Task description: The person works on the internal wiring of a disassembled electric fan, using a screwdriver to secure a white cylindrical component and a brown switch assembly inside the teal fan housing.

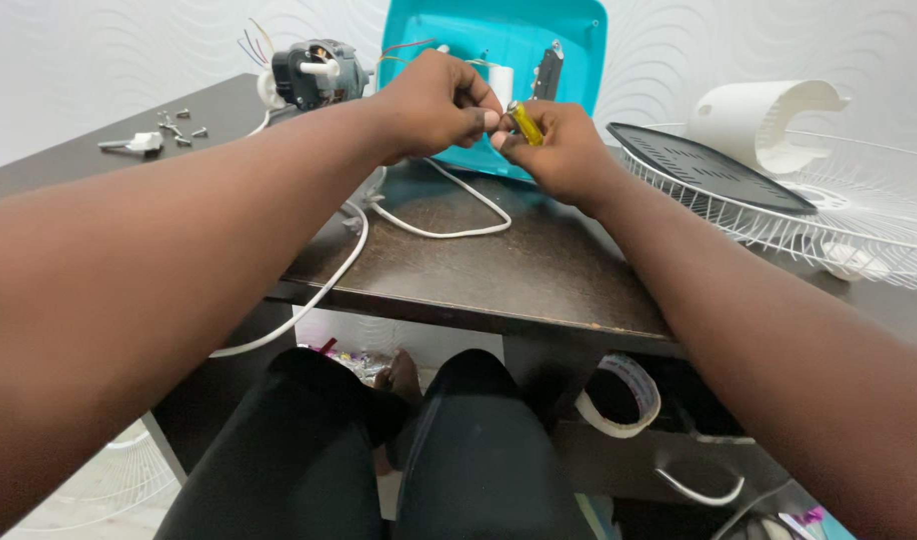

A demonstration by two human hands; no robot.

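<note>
My right hand (564,150) grips a small screwdriver with a yellow handle (526,123), held over the dark table. My left hand (434,105) pinches something tiny at its fingertips, touching the top of the handle; what it pinches is hidden. Both hands sit just in front of a turquoise plastic fan base (499,50) standing on its edge, with wires and a small white part inside. A white power cord (449,225) runs from the base across the table and off its front edge.
A fan motor (314,72) with coloured wires stands at the back left, with loose screws (179,125) and a white plug piece nearby. A white wire fan guard (839,215), a dark blade and a white housing (769,120) lie right. Tape roll (624,395) below.
</note>
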